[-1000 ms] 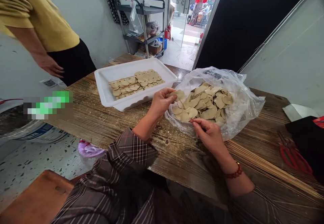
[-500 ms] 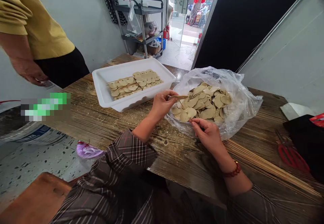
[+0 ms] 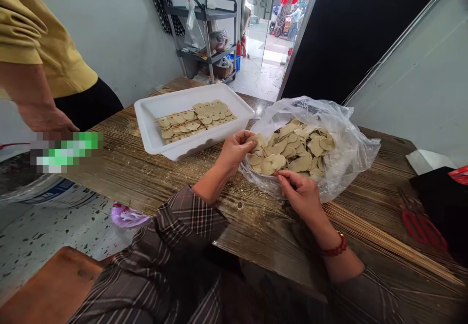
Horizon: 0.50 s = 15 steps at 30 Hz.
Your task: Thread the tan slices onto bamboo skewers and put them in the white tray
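Note:
My left hand (image 3: 236, 152) pinches a thin, round beige slice (image 3: 258, 142) by its edge, over the near left side of a pile of slices (image 3: 292, 141) in a clear plastic bag (image 3: 351, 155). My right hand (image 3: 300, 190) is closed on the lower end of a thin wooden skewer, at the bag's near edge. A beige slice (image 3: 273, 164) is on that skewer, just beyond my right fingertips. To the left, a white tray (image 3: 148, 136) holds rows of skewered slices (image 3: 212, 111).
Loose skewers (image 3: 383, 241) lie on the wooden table (image 3: 252, 216) at the right, near red-handled scissors (image 3: 420, 224) and a black bag (image 3: 442, 202). A person in yellow (image 3: 54, 46) stands at the left by a bucket (image 3: 54, 192). A cart (image 3: 204, 14) stands behind.
The slice in my left hand has turned from edge-on to showing its flat face. My right hand has hardly moved. The person's hand at the left has shifted a little lower and right.

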{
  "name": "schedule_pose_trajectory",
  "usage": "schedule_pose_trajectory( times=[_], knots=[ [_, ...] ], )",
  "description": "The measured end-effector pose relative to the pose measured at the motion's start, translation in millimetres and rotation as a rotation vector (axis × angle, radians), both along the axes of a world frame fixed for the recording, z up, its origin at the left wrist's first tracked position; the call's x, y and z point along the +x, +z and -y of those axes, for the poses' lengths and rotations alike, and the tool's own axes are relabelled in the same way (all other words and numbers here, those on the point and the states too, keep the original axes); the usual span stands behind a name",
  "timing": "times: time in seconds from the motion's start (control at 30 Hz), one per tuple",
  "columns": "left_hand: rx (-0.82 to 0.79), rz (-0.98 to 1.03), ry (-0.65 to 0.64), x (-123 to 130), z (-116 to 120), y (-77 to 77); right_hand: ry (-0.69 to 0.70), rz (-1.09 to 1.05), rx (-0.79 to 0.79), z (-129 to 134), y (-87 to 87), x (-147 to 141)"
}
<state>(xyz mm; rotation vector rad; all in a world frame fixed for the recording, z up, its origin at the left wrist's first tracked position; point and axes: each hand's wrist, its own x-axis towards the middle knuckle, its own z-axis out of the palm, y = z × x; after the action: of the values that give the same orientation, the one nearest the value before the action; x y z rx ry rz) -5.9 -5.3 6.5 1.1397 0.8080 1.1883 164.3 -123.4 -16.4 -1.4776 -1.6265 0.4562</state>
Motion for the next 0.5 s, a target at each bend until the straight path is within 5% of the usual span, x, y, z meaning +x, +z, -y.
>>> schedule_pose_trajectory(
  times=[0.17, 0.5],
  knots=[
    [-0.157, 0.105, -0.065, -1.1, 0.2, 2.0, 0.007, -0.003, 0.005, 0.2, 0.3, 0.9],
    [-0.197, 0.18, -0.093, -1.0, -2.0, -2.0, 0.012, 0.014, 0.022, 2.1, 0.3, 1.5]
  ],
)
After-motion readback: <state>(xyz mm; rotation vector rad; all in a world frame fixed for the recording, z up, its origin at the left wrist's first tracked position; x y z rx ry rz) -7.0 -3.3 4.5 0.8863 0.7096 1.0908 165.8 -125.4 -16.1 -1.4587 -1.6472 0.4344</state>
